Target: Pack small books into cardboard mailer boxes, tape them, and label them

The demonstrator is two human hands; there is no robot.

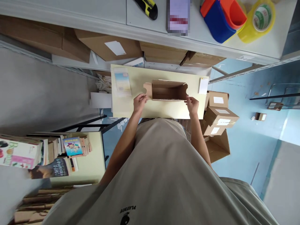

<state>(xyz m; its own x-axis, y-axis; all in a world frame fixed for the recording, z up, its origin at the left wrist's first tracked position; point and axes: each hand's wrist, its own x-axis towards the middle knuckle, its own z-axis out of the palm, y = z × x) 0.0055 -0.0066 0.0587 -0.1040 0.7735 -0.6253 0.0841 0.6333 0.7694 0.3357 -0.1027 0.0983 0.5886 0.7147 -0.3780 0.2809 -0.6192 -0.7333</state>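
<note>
Box (167, 90) sits mid-table, open side up, its inner walls and floor on view. Left hand (140, 101) has thumb and fingers pinched on the near corner of the left flap (148, 90), which spreads outward; right hand (192, 105) pinches the near right corner, exact finger contact too small to tell. Judged by its form, the box's shaping is well along: long walls up, top unclosed, left flap not folded in. Edges: the table (168, 110) ends just short of the shirt (161, 156) on the near side; the shelf (82, 14) overhangs beyond the far edge. Sideways room looks fair, bounded left by a packet (123, 82), right by a card (203, 86). Cartons (219, 100) crowd the right edge, below tabletop height seemingly.
</note>
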